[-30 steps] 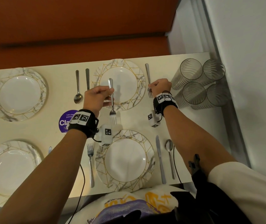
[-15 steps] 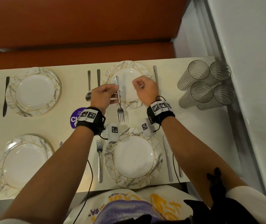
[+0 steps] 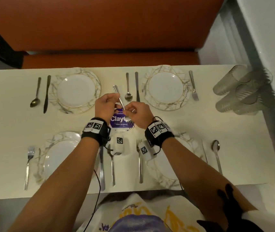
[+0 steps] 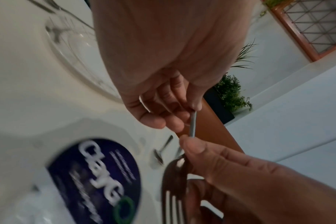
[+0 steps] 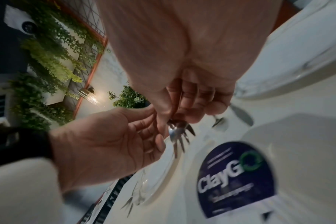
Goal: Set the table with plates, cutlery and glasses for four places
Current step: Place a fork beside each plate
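Observation:
A steel fork (image 3: 120,102) hangs tilted over the purple sticker (image 3: 116,122) at the table's middle, handle end pointing away. My left hand (image 3: 116,104) pinches its handle (image 4: 193,124) between thumb and fingers. My right hand (image 3: 127,113) grips the neck just above the tines (image 5: 179,137). Four marbled plates lie on the table: far left (image 3: 75,90), far right (image 3: 166,88), near left (image 3: 58,156), and near right (image 3: 188,148), partly under my right arm. The far left plate has a spoon (image 3: 35,97) and knife (image 3: 46,94) on its left side.
Clear glasses (image 3: 243,91) lie stacked at the far right by the wall. The far right place has a spoon (image 3: 128,91), knife (image 3: 137,86) and fork (image 3: 193,86). More cutlery flanks both near plates. An orange bench (image 3: 100,30) runs behind the table.
Both hands have moved left, from over the far right plate to over the purple sticker. My right hand has come onto the fork that the left was holding alone.

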